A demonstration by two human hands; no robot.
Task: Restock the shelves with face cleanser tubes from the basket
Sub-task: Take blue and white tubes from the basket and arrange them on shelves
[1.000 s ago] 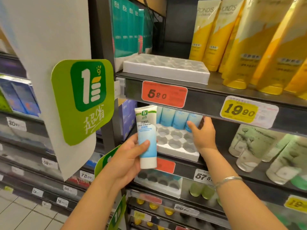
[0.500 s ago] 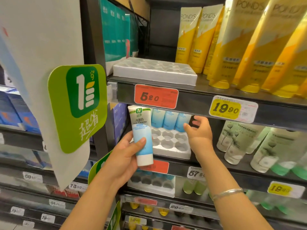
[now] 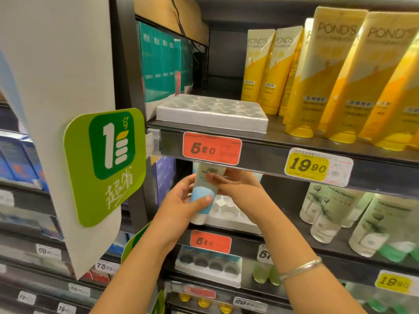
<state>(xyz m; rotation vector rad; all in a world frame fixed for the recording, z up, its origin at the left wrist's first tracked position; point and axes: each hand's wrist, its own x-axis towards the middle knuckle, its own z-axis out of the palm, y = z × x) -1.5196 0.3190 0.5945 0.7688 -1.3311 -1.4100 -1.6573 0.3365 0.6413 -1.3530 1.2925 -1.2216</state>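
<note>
Both forearms reach up and forward from the bottom of the view and meet at one face cleanser tube (image 3: 203,196), held upright just under the front edge of the upper shelf (image 3: 272,155). The left hand (image 3: 181,207) grips the tube's lower, blue half: its thumb lies across the front of the blue band and its fingers curl round the left side and back, with the wrist bent slightly upward. The right hand (image 3: 238,189) comes in from the right, with its back to the camera, and its fingers close on the tube's upper white part near the printed label. A silver bangle (image 3: 301,267) sits on the right forearm.

The tube's white cap points down, just above the left front corner of the white moulded tray (image 3: 229,214) on the middle shelf, in front of it; I cannot tell whether the cap touches the tray. The tube's top edge is hidden behind the red 5.20 price tag (image 3: 212,150).

On the upper shelf lies another white tray (image 3: 210,114), with yellow Pond's tubes (image 3: 328,75) to its right. A green sign (image 3: 106,164) juts out at the left.
</note>
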